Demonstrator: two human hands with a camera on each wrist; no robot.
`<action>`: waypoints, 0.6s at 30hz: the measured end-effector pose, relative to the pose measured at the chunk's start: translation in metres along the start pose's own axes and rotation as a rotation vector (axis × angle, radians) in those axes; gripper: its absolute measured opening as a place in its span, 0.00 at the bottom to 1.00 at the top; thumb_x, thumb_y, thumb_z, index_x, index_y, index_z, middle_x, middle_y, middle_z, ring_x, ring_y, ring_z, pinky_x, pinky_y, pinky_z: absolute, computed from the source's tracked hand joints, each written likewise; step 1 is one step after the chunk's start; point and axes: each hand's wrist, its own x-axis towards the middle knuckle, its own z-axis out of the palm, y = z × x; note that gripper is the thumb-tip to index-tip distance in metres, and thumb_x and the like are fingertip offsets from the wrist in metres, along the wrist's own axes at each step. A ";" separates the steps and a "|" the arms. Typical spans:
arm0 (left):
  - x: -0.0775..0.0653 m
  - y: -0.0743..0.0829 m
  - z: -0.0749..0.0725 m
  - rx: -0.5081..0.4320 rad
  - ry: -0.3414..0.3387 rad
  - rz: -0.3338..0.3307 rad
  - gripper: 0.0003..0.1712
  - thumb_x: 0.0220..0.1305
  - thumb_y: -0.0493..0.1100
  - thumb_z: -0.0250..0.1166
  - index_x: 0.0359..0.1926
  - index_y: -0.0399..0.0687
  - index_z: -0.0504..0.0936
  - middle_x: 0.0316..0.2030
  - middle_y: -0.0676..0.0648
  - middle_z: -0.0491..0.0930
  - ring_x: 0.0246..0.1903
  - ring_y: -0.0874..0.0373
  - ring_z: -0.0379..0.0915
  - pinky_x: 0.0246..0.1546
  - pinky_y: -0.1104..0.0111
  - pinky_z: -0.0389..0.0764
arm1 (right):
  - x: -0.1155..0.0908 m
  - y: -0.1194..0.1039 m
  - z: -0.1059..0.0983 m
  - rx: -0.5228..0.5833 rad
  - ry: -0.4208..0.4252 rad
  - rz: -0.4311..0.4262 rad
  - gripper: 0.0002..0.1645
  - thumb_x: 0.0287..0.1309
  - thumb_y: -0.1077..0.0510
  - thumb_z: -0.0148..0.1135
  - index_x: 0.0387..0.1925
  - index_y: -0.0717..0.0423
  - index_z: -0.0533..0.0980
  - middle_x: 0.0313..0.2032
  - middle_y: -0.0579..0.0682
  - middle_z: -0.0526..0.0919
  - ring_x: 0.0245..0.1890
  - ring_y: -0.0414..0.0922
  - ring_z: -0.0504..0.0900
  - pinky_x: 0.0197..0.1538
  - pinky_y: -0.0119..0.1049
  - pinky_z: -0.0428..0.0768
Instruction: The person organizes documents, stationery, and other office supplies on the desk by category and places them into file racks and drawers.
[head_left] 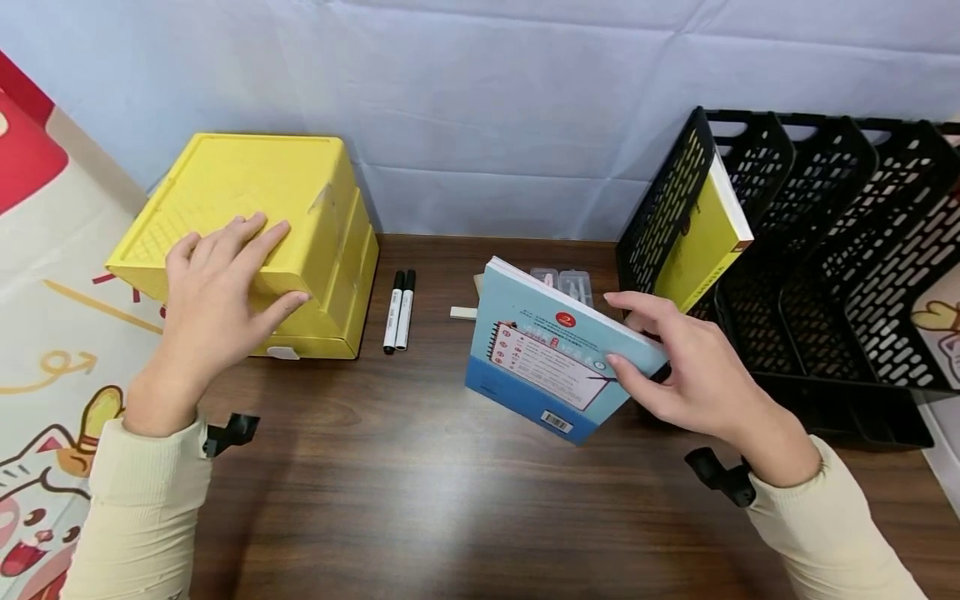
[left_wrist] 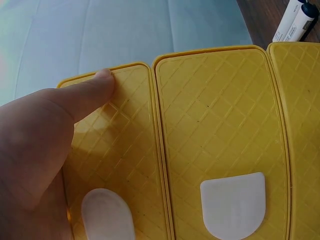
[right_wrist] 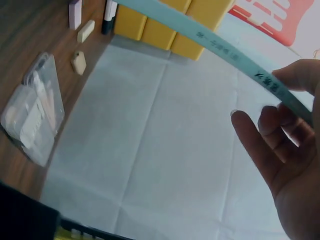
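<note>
My left hand (head_left: 217, 287) rests on the front top edge of a yellow drawer box (head_left: 262, 175), fingers spread over the top. In the left wrist view its thumb lies on a quilted drawer front, near white handles (left_wrist: 234, 205). My right hand (head_left: 705, 375) pinches a blue book (head_left: 495, 321) between thumb and fingers by its right end. The book is tilted above the table, its printed back cover with a barcode toward the head camera. The right wrist view shows the book's thin spine (right_wrist: 225, 52). Some right-hand fingers stay off the book.
A black mesh file rack (head_left: 862, 158) stands at the right, a yellow book (head_left: 697, 242) upright in its leftmost slot. Two markers (head_left: 393, 312) lie beside the drawer box. Behind the blue book are clear plastic cases (head_left: 576, 286) and a small pale block (head_left: 463, 313).
</note>
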 end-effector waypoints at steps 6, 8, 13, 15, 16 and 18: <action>0.000 -0.001 0.000 0.002 0.009 0.010 0.45 0.52 0.50 0.77 0.71 0.48 0.73 0.68 0.34 0.71 0.65 0.33 0.65 0.66 0.37 0.52 | -0.004 -0.004 0.007 0.305 -0.021 0.101 0.45 0.52 0.72 0.70 0.71 0.66 0.64 0.42 0.50 0.84 0.36 0.37 0.83 0.38 0.25 0.79; -0.001 -0.001 0.000 0.001 0.012 0.009 0.45 0.52 0.51 0.77 0.71 0.48 0.73 0.68 0.34 0.71 0.64 0.33 0.65 0.66 0.38 0.51 | -0.005 -0.006 0.008 0.358 -0.047 0.160 0.49 0.45 0.78 0.70 0.72 0.62 0.66 0.48 0.50 0.83 0.40 0.38 0.84 0.39 0.26 0.81; -0.001 -0.001 0.000 0.001 0.012 0.008 0.45 0.52 0.50 0.78 0.71 0.48 0.73 0.68 0.34 0.71 0.64 0.32 0.65 0.66 0.38 0.51 | -0.008 -0.008 0.014 0.454 -0.169 0.243 0.51 0.54 0.79 0.66 0.77 0.54 0.60 0.65 0.54 0.76 0.54 0.43 0.83 0.46 0.35 0.85; -0.001 0.000 0.000 0.003 0.011 0.013 0.45 0.52 0.50 0.78 0.71 0.48 0.73 0.68 0.34 0.71 0.64 0.32 0.65 0.66 0.38 0.52 | -0.010 -0.008 0.015 0.470 -0.215 0.252 0.54 0.56 0.79 0.64 0.80 0.51 0.54 0.69 0.57 0.72 0.58 0.46 0.82 0.49 0.38 0.85; -0.001 0.000 0.000 0.003 0.010 0.014 0.45 0.52 0.50 0.78 0.71 0.48 0.73 0.68 0.34 0.71 0.64 0.32 0.65 0.66 0.38 0.52 | -0.011 -0.008 0.016 0.474 -0.234 0.255 0.55 0.58 0.78 0.63 0.81 0.50 0.51 0.70 0.57 0.70 0.60 0.48 0.81 0.50 0.40 0.84; -0.001 0.000 0.000 0.003 0.009 0.011 0.45 0.52 0.50 0.78 0.71 0.48 0.73 0.68 0.35 0.71 0.64 0.33 0.65 0.66 0.38 0.52 | -0.011 -0.007 0.017 0.481 -0.259 0.266 0.56 0.60 0.78 0.61 0.81 0.47 0.48 0.71 0.57 0.69 0.60 0.49 0.80 0.50 0.42 0.84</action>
